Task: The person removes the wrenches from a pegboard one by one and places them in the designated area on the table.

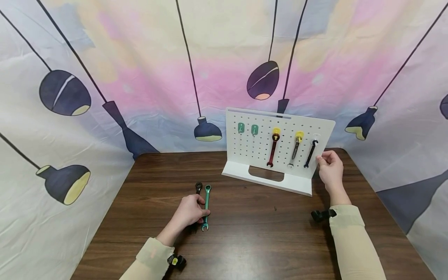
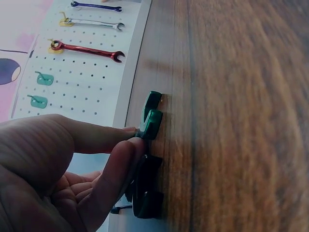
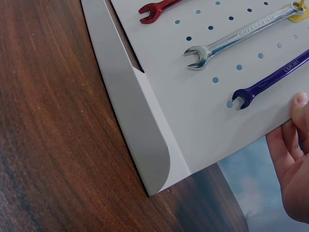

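My left hand (image 1: 189,210) pinches a green combination wrench (image 1: 207,200) between thumb and finger, low over the wooden table. Right beside it lies a black wrench (image 1: 198,187), partly hidden under the hand; in the left wrist view its dark open end (image 2: 147,188) sits close to the fingers. At the right edge of a white pegboard (image 1: 245,149), my right hand (image 1: 331,171) grips the panel, thumb on the front and fingers behind. Hanging on the board are a red wrench (image 1: 272,151), a silver wrench (image 3: 246,36) and a purple-blue wrench (image 3: 275,79).
Two green hooks (image 1: 241,127) on the board's left side carry nothing. The pegboard's base (image 1: 238,169), with a cut-out in its middle, stands on the brown table (image 1: 259,233). Behind the table hangs a cloth (image 1: 147,77) printed with lamps.
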`<state>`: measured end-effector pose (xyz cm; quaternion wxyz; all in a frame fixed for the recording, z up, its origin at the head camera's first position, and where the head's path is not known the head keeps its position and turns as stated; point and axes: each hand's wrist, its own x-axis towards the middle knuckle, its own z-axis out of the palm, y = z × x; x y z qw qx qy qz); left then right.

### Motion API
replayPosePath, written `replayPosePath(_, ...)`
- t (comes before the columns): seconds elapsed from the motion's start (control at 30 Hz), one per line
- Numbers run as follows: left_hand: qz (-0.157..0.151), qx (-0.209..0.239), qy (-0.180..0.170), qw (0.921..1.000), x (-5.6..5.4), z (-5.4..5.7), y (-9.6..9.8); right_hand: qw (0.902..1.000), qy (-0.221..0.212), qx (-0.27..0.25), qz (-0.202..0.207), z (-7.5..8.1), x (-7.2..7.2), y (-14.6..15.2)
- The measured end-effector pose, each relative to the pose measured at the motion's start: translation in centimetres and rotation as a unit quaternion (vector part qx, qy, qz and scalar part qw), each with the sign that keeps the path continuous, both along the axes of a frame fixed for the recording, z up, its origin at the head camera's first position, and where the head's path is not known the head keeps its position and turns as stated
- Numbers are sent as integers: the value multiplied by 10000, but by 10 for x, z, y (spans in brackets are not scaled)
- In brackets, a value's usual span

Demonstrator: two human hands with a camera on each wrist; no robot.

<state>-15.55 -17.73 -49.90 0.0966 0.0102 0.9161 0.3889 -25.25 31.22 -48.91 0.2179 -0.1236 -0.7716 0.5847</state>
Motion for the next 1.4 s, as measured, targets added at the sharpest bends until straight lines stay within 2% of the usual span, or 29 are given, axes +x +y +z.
replayPosePath(0.53, -65, -137, -8, 9999, -2, 2, 1, 9999, 68, 75, 9, -1, 0, -1)
replayPosePath(0.73, -77, -105, 3, 9999, -2, 3, -1, 10000, 38, 72, -3, -1, 0, 0)
replayPosePath(0.93, 36, 72, 6, 10000, -1, 1, -3, 9999, 49, 90, -33, -2, -1, 0)
replayPosePath(1.2, 8, 460, 361, 9983, -3, 0, -4, 9999, 76, 100, -41, -3, -1, 0)
replayPosePath(1.4, -52, 624, 653, 9959, -5, 4, -1, 9999, 117, 105, -24, -4, -2, 0)
